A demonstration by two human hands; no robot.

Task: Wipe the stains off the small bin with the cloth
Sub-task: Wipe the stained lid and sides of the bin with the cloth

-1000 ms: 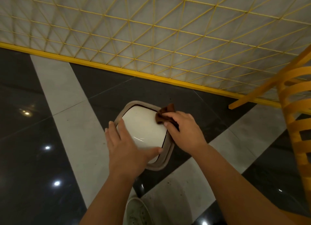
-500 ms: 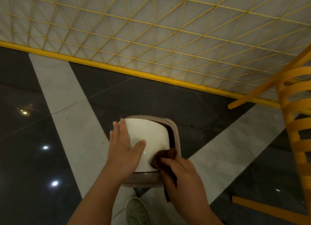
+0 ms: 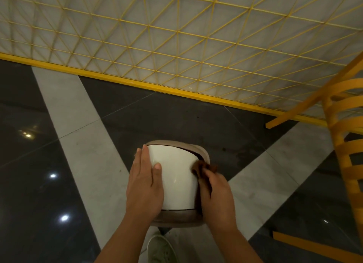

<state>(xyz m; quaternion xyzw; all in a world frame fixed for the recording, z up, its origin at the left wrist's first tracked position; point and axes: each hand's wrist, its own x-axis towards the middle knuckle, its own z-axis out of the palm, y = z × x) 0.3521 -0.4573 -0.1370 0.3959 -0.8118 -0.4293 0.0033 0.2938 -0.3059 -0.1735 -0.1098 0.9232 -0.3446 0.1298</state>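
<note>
The small bin [image 3: 176, 176] has a white swing lid in a taupe rim and is held up over the floor. My left hand [image 3: 144, 186] lies flat on its left side, thumb across the lid, gripping it. A brown cloth [image 3: 202, 168] is bunched against the lid's right edge. My right hand [image 3: 217, 198] presses that cloth onto the bin's right side; most of the cloth is hidden under the fingers.
The floor is glossy dark tile [image 3: 39, 203] with pale grey bands. A yellow wire mesh panel [image 3: 176, 36] stands behind. A yellow slatted chair [image 3: 345, 145] is at the right. My pale shoe [image 3: 161, 249] shows below the bin.
My right hand with the cloth slid from the lid's near edge up along the right side. The bin is held lower and closer. My left hand stays on its left side.
</note>
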